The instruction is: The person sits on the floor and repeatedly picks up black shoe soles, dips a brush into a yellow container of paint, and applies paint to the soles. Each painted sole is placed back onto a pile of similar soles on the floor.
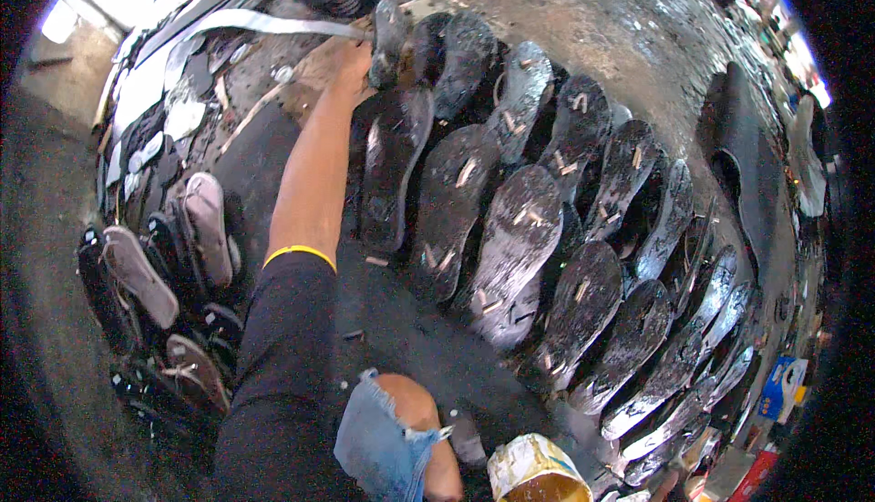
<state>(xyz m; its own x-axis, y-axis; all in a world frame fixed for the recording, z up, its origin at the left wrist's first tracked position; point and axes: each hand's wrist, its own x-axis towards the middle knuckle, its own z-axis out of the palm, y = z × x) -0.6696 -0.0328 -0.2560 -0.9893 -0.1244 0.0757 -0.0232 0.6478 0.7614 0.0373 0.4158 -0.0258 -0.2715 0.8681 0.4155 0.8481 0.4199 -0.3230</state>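
Now the left hand (354, 57) is stretched far up toward twelve o'clock, its fingers curled round the lower edge of a dark, glossy rubber shoe sole (386, 39) that stands at the top end of the spread, a black sleeve with a yellow cuff band (299, 253) running down the arm behind it. Fanned out from that sole toward four o'clock lie rows of wet black rubber soles (510, 229), overlapping one another on the dark grimy floor (629, 28). Over at nine o'clock sits a cluster of finished sandals with tan and grey footbeds (137, 274). Down at six o'clock a knee shows through torn blue denim (378, 443), and just beside it stands a stained white and yellow tin can (533, 472). Right hand: out of the picture, so its grip cannot be told
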